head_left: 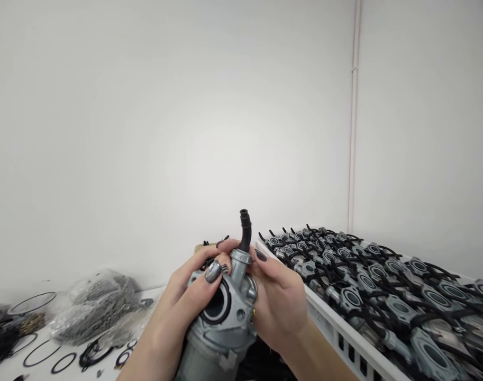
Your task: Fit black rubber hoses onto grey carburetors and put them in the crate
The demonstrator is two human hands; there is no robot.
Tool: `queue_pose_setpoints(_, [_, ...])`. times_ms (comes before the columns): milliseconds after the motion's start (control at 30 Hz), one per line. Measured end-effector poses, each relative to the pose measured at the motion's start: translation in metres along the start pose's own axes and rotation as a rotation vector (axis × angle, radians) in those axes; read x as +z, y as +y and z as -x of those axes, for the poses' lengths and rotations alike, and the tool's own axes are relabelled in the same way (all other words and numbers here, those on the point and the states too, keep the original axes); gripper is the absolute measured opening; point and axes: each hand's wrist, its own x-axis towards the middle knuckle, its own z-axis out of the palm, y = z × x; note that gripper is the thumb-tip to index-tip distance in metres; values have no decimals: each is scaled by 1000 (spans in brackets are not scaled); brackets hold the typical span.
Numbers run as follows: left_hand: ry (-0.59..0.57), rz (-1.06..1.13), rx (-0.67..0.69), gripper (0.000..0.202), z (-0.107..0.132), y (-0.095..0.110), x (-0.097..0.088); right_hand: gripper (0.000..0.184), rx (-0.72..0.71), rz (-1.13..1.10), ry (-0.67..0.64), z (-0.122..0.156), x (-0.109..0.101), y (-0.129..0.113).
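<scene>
A grey metal carburetor [221, 338] is held up in front of me, tilted, with its round bore and black ring facing me. A short black rubber boot [245, 230] stands up from its top tube. My left hand [189, 293] is closed round the left side, its thumb pressing near the bore's upper edge. My right hand [279, 296] cups the right side, with the thumb close to the top tube. The fingertips behind the carburetor are partly hidden.
On the right, a white plastic crate [344, 336] holds many similar carburetors with black hoses. Clear plastic bags of parts [94, 304] lie on the white table at left. Several black rings [64, 363] lie in front of them. A pale wall rises behind.
</scene>
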Motion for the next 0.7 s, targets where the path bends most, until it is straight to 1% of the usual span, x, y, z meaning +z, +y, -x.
queue_pose_setpoints(133, [2, -36, 26, 39, -4, -2, -2, 22, -7, -14, 19, 0, 2, -1])
queue_pose_setpoints(333, [35, -47, 51, 40, -3, -3, 0, 18, -18, -26, 21, -1, 2, 0])
queue_pose_setpoints(500, [63, -76, -4, 36, -4, -4, 1, 19, -48, 25, 41, 0, 2, 1])
queue_pose_setpoints(600, [45, -80, -29, 40, -4, -4, 2, 17, -67, 59, 86, 1, 3, 1])
queue_pose_setpoints(700, [33, -78, 0, 47, -1, -3, 4, 18, -63, 74, 117, 1, 5, 1])
